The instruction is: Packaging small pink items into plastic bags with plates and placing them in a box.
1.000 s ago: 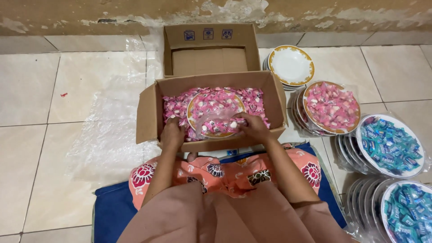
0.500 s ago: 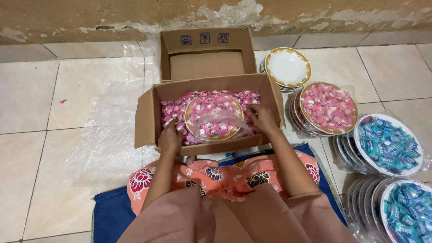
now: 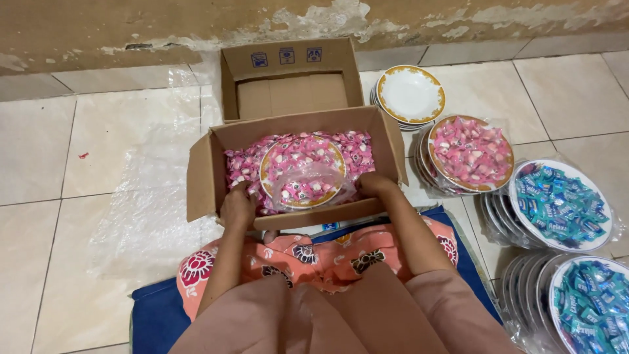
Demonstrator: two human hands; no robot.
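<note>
Pale floor tiles (image 3: 78, 164) run up to a stained, peeling wall (image 3: 196, 26) at the top of the view, and the widest bare stretch lies on the person's left, partly under a sheet of clear plastic film (image 3: 141, 216). On the right the floor is crowded with stacked plates reaching almost to the frame edge.

An open cardboard box (image 3: 298, 128) sits right in front of the person's knees, its flaps turned outward. It is filled with small pink wrapped candies (image 3: 239, 167). On that heap lies a gold-rimmed plate (image 3: 301, 172), itself heaped with the same pink candies and partly covered by a loose piece of clear plastic (image 3: 308, 180).

The left hand (image 3: 237, 206) rests inside the box at the plate's left edge, fingers bent down among the candies. The right hand (image 3: 375, 183) lies at the plate's right edge, fingers curled under or against the rim; whether either hand firmly grips the plate cannot be told.

Behind this box a second, empty cardboard box (image 3: 291, 85) stands against the wall. To its right is a stack of empty white plates (image 3: 409, 95), then a stack topped with pink candies (image 3: 470, 154), then two stacks topped with blue wrapped candies (image 3: 558, 204) (image 3: 593, 305). The person sits on a blue mat (image 3: 154, 318) with an orange flowered cloth (image 3: 308, 255) over the lap.
</note>
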